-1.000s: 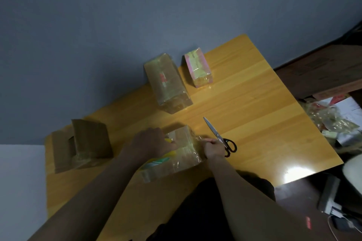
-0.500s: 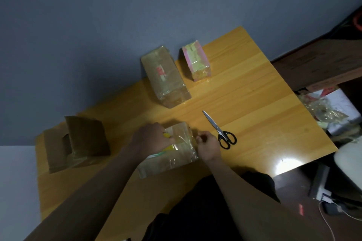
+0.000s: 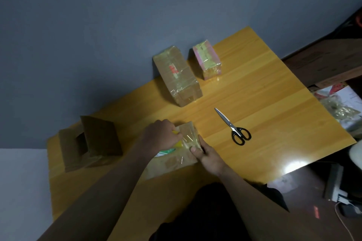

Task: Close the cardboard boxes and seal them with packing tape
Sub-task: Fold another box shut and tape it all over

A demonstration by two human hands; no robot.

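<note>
A small brown cardboard box [image 3: 172, 162] lies on the yellow wooden table [image 3: 264, 115] in front of me. My left hand [image 3: 161, 136] rests on its far top and grips a tape roll [image 3: 166, 151] with a yellow and green core, mostly hidden under the hand. Clear packing tape [image 3: 189, 139] stretches from the roll across the box's right end. My right hand [image 3: 207, 155] presses on that end with the thumb on the tape. An open brown box [image 3: 90, 143] with raised flaps stands at the left.
Black-handled scissors [image 3: 234, 129] lie shut to the right of the box. Two taped boxes stand at the back: a brown one [image 3: 177, 75] and a pink and yellow one [image 3: 207, 61]. Clutter and plastic bags [image 3: 340, 107] lie off the table's right edge.
My right hand moved from beside the scissors onto the box's right end, pressing the tape down. The left hand stayed on the roll. The view shifted slightly.
</note>
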